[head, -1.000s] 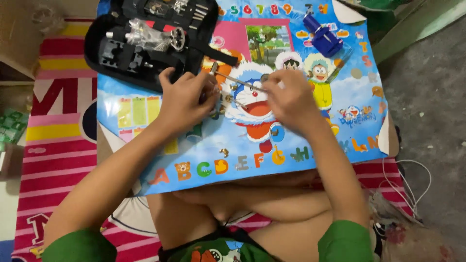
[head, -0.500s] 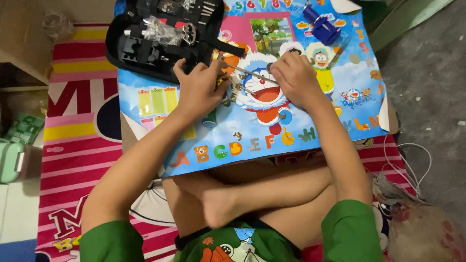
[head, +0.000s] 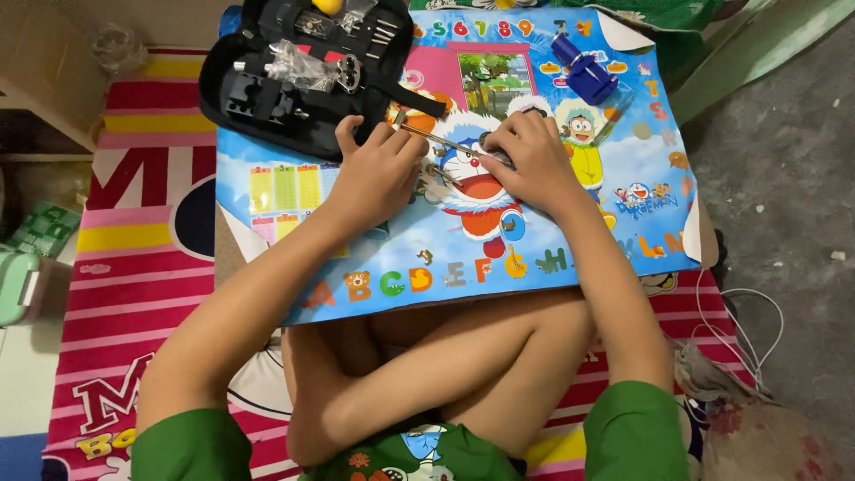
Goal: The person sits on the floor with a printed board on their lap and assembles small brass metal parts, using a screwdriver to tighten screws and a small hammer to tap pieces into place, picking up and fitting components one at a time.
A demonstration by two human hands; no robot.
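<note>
A thin metal tool (head: 441, 141) is pinched in the left hand (head: 378, 174) over the cartoon tabletop (head: 623, 223); its tip is met by the right hand (head: 530, 160), closed on something hidden. Steadiness is best kept by resting both wrists.

Soft, even indoor light falls from above, bright and colourful, with only faint shadows. The glossy poster (head: 614, 196) shows mild sheen. Focus is sharp; the edges curve slightly.

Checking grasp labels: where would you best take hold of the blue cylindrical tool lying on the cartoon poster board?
Probably across the middle of the blue cylindrical tool, coming from above: it lies flat and slanted on the cartoon poster board, its sides free.
</note>
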